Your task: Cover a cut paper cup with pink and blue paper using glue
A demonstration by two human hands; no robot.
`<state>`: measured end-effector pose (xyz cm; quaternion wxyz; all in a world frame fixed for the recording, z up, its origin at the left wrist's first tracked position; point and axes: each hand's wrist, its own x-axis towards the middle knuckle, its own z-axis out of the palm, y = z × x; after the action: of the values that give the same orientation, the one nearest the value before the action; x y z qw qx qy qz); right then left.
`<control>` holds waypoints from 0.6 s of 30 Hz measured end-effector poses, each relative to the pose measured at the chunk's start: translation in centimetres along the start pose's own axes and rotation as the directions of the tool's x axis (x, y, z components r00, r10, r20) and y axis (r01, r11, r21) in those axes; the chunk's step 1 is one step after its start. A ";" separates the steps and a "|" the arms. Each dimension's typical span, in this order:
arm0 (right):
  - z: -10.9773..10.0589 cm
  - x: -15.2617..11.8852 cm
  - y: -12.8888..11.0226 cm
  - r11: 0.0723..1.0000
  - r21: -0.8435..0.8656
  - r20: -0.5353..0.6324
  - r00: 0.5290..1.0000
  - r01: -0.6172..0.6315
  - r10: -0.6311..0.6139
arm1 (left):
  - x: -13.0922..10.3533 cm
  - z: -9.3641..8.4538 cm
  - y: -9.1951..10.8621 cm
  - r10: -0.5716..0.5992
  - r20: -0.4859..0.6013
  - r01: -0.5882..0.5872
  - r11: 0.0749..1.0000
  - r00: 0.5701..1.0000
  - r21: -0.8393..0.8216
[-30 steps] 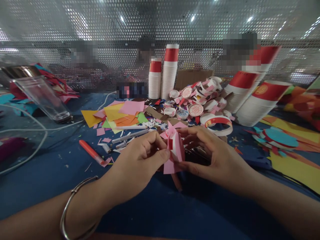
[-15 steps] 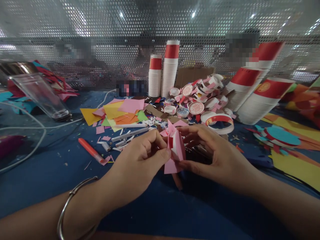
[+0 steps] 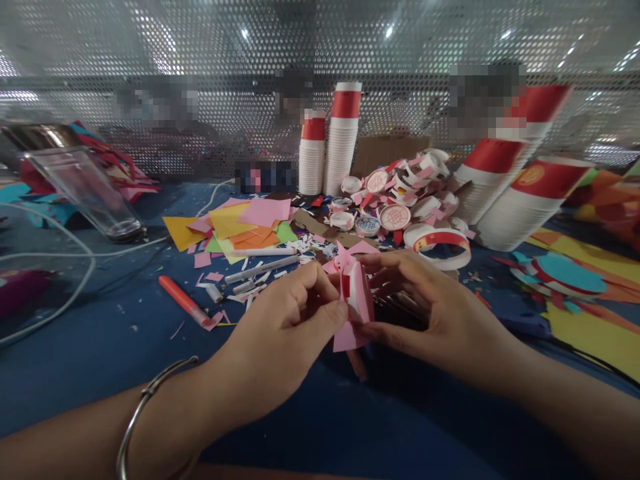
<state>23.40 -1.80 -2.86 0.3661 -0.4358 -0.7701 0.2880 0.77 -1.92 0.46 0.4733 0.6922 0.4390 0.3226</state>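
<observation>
A small pink paper-cup craft (image 3: 361, 293), a white and red cup ring with pink paper on its face and pink flaps, is held on edge above the blue table. My left hand (image 3: 295, 327) pinches its left side between thumb and bent fingers. From the right, my right hand (image 3: 425, 307) grips the pink face side, thumb low and fingers above. Part of the craft is hidden behind the fingers. Under it lies a brownish stick-like thing (image 3: 357, 365). Just beyond the hands are a cut cup ring (image 3: 453, 249) and a heap of cut cup bottoms (image 3: 395, 217).
Stacked paper cups (image 3: 343, 147) stand at the back, with more leaning stacks (image 3: 530, 200) at right. Coloured paper (image 3: 250, 223), pens (image 3: 263, 269) and a red marker (image 3: 184, 301) lie left of centre. A glass bottle (image 3: 85, 187), white cable (image 3: 83, 287) and blue-topped craft (image 3: 565, 273) flank them.
Both hands keep their hold on the pink craft, with hardly any movement of the fingers. The whole view has shifted slightly, so things appear a little further right.
</observation>
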 end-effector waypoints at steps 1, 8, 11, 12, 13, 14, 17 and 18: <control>0.0 0.0 0.0 1.000 -0.001 -0.001 1.000 -0.003 0.003 | 0.0 0.0 -0.1 -0.002 0.005 0.002 1.000 1.000 -0.021; 0.2 0.4 -0.7 0.994 -0.110 -0.041 0.999 0.016 -0.021 | 0.5 0.3 -1.0 0.010 0.007 -0.008 0.950 1.000 -0.312; 0.2 0.5 -1.0 0.987 -0.156 -0.052 0.997 0.045 -0.054 | 0.8 0.4 -1.1 -0.008 0.000 0.008 0.919 1.000 -0.394; 0.2 0.5 -1.0 0.985 -0.167 -0.054 0.997 0.052 -0.062 | 0.9 0.4 -1.1 -0.027 -0.008 0.021 0.910 1.000 -0.415; 0.1 0.5 -1.0 0.982 -0.179 -0.056 0.996 0.057 -0.068 | 1.0 0.4 -1.0 -0.047 -0.020 0.034 0.899 0.999 -0.436; 0.1 0.5 -1.0 0.980 -0.189 -0.063 0.995 0.062 -0.075 | 1.1 0.4 -0.9 -0.067 -0.033 0.045 0.889 0.997 -0.455; -0.1 0.3 -0.8 0.982 -0.177 -0.092 0.992 0.072 -0.090 | 1.5 0.3 -0.4 -0.133 -0.041 0.094 0.857 0.990 -0.506; -0.2 0.2 -0.7 0.985 -0.154 -0.109 0.990 0.074 -0.091 | 1.6 0.2 -0.3 -0.154 -0.033 0.114 0.846 0.988 -0.521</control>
<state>23.12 -1.89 -2.13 0.3881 -0.4457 -0.7844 0.1883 1.45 -0.49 0.17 0.6466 0.4950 0.4006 0.4201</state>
